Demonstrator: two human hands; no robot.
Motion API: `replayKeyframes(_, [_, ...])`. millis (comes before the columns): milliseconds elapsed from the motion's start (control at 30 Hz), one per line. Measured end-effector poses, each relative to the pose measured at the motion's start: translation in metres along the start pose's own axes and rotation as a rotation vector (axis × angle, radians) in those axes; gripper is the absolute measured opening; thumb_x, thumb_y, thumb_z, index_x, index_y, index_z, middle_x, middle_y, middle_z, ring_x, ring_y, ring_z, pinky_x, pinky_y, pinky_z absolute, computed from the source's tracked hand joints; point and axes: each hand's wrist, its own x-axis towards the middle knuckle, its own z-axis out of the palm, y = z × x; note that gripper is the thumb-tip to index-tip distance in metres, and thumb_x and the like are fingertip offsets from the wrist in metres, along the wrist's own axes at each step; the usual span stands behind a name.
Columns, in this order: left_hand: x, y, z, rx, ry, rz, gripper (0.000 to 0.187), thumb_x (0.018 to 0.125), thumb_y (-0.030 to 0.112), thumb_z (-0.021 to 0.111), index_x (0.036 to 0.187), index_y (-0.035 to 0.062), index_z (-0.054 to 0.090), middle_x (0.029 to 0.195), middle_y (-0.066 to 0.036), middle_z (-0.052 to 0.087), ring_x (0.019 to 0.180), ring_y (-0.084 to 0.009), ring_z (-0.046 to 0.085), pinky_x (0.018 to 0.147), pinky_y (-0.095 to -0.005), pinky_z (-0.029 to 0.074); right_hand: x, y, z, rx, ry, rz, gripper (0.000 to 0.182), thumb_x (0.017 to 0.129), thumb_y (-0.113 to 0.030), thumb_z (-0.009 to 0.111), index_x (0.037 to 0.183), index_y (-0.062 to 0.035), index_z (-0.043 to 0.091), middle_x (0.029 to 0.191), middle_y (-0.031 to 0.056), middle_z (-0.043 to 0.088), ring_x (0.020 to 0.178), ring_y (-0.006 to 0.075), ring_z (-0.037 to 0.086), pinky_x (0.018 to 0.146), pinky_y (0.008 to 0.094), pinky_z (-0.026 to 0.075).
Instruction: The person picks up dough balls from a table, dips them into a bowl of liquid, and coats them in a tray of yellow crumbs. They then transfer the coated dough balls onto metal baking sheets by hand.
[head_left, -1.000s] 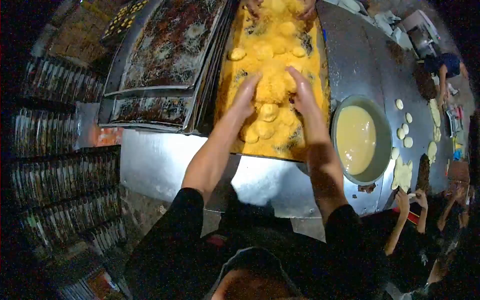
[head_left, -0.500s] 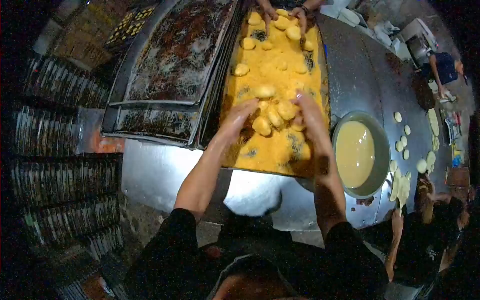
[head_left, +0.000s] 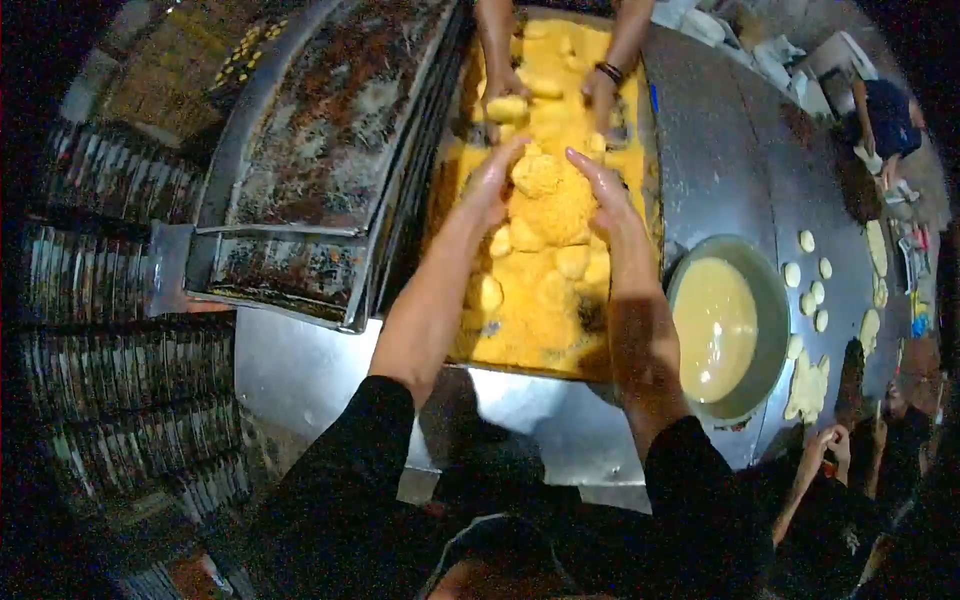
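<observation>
A long tray (head_left: 560, 372) holds yellow crumbs with several round dough pieces in them. My left hand (head_left: 490, 185) is over the crumbs on the left, fingers apart and pointing away from me. Opposite it, my right hand (head_left: 610, 195) is also spread, palm facing inward. Between the two hands lies a crumb-coated dough piece (head_left: 537, 174), beside a mound of crumbs. Neither hand is closed around anything. At the tray's far end another person's hands (head_left: 505, 85) reach in, one of them at a pale dough piece (head_left: 507, 109).
Stacked dark baking trays (head_left: 310, 130) stand left of the crumb tray. A bowl of pale yellow liquid (head_left: 715, 325) is at the right. Dough rounds (head_left: 807, 240) and flattened dough (head_left: 806, 388) lie farther right, near co-workers' hands (head_left: 830, 440). Tray racks (head_left: 130, 370) fill the left side.
My hands have moved toward the far end of the tray, around different dough. The other person's hands have reached nearer to mine. The view has shifted slightly.
</observation>
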Motion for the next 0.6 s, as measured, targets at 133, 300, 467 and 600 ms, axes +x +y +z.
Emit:
replayKeyframes(133, [-0.071,-0.009,-0.035,0.772,0.268,0.268,0.050,0.091,0.032,0.054,0.129,-0.0004,0.048,0.130,-0.012,0.051,0.116,-0.0221,0.051,0.099,-0.0334,0.039,-0.064,0.028,-0.027,-0.798,0.409,-0.387,0.061,0.086,-0.040,0.060,0.128,0.0032,0.048,0.124,0.0202,0.056,0.113,0.0306,0.054,0.098,0.0351,0.040])
replayKeyframes(300, [-0.104,-0.051,0.007,0.501,0.402,0.229,0.059,0.093,0.030,0.052,0.140,0.0012,0.032,0.139,-0.018,0.040,0.125,-0.0249,0.042,0.100,-0.0340,0.038,-0.050,0.105,-0.041,-0.723,0.571,-0.341,0.064,0.088,-0.033,0.060,0.135,0.0042,0.037,0.125,0.0167,0.054,0.111,0.0249,0.054,0.098,0.0299,0.038])
replayKeyframes(467, [-0.077,-0.022,0.030,0.259,0.112,0.045,0.056,0.093,0.034,0.051,0.136,0.0007,0.038,0.135,-0.017,0.044,0.120,-0.0249,0.046,0.098,-0.0325,0.040,-0.035,0.063,-0.011,-0.074,0.218,-0.223,0.060,0.088,-0.033,0.059,0.133,0.0021,0.041,0.124,0.0133,0.054,0.110,0.0227,0.054,0.091,0.0328,0.044])
replayKeyframes(600, [-0.108,-0.003,-0.008,0.850,0.071,0.088,0.046,0.093,0.034,0.050,0.125,-0.0003,0.053,0.122,-0.014,0.057,0.111,-0.0212,0.054,0.094,-0.0321,0.042,-0.104,0.044,-0.022,-0.508,0.338,-0.101,0.058,0.090,-0.042,0.054,0.132,-0.0044,0.042,0.127,0.0090,0.051,0.113,0.0211,0.049,0.083,0.0370,0.048])
